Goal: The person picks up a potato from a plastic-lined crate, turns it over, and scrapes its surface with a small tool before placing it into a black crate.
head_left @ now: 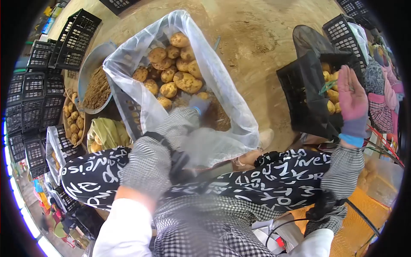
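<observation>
My left hand (pixel 199 105), in a grey-blue glove, reaches into a crate lined with clear plastic (pixel 231 98); it is blurred, and whatever its fingers touch is hidden. Several dirt-specked potatoes (pixel 187 82) lie in the crate just beyond it. On the right, my right hand (pixel 352 96), in a pink and grey glove, is raised with its fingers stretched upward and the palm showing. It holds nothing. Beside it stands a crate lined with black plastic (pixel 306 96), with yellow potatoes (pixel 331 95) and a green strip (pixel 327 87) inside.
A round tub (pixel 87 77) of brown soil stands left of the clear-lined crate. Potatoes in a basket (pixel 73 122) and a green bag (pixel 107 132) are nearby. Black crates (pixel 34 103) are stacked at far left. A person in pink (pixel 387 85) is at far right.
</observation>
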`<state>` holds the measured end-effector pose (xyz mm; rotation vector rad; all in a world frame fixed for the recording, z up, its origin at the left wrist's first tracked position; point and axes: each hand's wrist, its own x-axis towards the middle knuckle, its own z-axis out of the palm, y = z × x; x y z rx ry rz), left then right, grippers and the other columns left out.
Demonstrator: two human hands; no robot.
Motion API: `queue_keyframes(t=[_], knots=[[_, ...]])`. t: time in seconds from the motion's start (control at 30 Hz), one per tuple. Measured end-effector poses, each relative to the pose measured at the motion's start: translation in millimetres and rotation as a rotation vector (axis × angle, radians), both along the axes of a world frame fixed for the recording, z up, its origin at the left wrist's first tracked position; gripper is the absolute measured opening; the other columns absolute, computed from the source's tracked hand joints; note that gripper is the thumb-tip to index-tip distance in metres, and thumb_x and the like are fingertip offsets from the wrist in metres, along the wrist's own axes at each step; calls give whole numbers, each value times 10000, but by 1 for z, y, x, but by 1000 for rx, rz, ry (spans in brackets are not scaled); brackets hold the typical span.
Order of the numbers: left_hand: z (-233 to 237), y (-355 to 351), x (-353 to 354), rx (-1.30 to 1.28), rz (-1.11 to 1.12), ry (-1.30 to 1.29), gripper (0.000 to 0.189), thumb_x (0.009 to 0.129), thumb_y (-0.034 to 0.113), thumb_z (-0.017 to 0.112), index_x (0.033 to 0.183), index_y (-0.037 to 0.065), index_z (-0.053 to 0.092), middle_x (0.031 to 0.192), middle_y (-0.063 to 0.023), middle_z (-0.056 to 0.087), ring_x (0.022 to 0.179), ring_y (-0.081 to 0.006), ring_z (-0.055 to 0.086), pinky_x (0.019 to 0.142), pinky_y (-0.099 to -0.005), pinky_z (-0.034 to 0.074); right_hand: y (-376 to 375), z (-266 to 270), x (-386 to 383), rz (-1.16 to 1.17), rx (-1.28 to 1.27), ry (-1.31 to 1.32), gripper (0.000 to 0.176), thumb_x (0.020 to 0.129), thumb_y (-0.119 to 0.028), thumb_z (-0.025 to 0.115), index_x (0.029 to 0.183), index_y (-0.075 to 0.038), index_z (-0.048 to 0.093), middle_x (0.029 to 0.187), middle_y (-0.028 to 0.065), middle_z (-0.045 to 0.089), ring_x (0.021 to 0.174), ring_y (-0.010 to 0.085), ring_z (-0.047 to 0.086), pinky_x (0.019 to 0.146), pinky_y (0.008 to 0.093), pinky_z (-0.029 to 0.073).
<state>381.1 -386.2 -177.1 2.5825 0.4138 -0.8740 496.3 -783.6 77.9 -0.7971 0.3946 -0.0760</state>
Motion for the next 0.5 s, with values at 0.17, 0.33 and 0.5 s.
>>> queue_keyframes(t=[0.17, 0.33, 0.5], knots=[[-28, 9, -14, -877, 456, 17, 415, 853, 146, 657, 1221, 31, 505, 1171, -137, 563, 1102, -224, 587, 960, -344, 481, 72, 8, -38, 401, -383, -190, 469, 982, -89, 501, 1415, 64, 402, 1380, 211, 511, 1246, 289, 535, 1038, 411, 470], [45, 53, -26, -1525, 691, 217, 697, 762, -84, 736, 1329, 54, 355, 1319, -124, 477, 1173, -163, 524, 1033, -323, 441, 135, -12, -71, 755, -755, -269, 518, 944, -211, 604, 1396, 8, 477, 1319, 120, 583, 1035, 190, 649, 909, 312, 520], [172, 57, -47, -1805, 603, 410, 505, 917, 188, 655, 1323, 33, 398, 1260, -126, 546, 1043, -161, 598, 918, -327, 516, 205, -41, -128, 1079, -1031, -458, 786, 764, -201, 809, 1435, -52, 429, 1410, 142, 469, 1124, 187, 577, 831, 306, 535]])
